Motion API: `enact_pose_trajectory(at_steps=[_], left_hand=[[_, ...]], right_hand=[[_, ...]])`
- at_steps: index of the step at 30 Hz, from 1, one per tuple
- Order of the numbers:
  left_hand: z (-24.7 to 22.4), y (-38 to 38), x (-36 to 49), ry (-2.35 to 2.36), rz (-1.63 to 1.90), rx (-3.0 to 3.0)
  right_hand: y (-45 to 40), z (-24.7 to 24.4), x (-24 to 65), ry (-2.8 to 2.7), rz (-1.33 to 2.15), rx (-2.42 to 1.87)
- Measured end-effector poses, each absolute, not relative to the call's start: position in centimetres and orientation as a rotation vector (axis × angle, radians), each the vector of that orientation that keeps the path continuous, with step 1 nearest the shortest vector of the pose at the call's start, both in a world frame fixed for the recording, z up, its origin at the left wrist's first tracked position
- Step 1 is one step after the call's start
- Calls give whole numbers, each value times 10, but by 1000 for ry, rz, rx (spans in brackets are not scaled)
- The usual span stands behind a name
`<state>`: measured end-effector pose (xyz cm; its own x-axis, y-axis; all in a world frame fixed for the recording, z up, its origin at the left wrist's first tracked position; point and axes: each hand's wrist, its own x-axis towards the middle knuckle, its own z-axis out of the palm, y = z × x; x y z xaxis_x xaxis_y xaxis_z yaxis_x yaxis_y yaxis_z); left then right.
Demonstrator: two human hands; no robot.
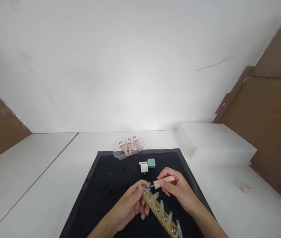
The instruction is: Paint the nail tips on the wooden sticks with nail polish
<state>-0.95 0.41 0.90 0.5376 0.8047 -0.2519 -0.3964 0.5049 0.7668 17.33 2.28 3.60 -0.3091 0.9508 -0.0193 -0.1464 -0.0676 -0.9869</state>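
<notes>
My left hand (pixel 135 201) is closed around the upper end of a yellow strip (pixel 160 216), which slants down to the right. Several clear nail tips (pixel 161 208) stand along it on round metal mounts. Between the fingers of my right hand (pixel 175 186) is a pink-handled nail polish brush (pixel 164 181). Its dark green bristle end points left and meets the topmost nail tip, or lies very near it. Just beyond the hands, a white square bottle (pixel 144 168) lies beside a pale green block (pixel 151 163).
A clear tray (pixel 120 156) at the black mat's far edge holds three pink-handled bottles (pixel 129 142). On the right sits a white box (pixel 217 145), with a small cream-coloured bundle (pixel 247 189) nearer. A white wall (pixel 130 66) rises behind.
</notes>
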Motion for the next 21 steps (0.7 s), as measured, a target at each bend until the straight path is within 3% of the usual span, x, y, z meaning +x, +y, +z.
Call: enact_pose_trajectory(at_steps=[21], left_hand=[[10, 4, -10, 636, 796, 744]], right_hand=[[20, 41, 175, -1416, 1498, -789]])
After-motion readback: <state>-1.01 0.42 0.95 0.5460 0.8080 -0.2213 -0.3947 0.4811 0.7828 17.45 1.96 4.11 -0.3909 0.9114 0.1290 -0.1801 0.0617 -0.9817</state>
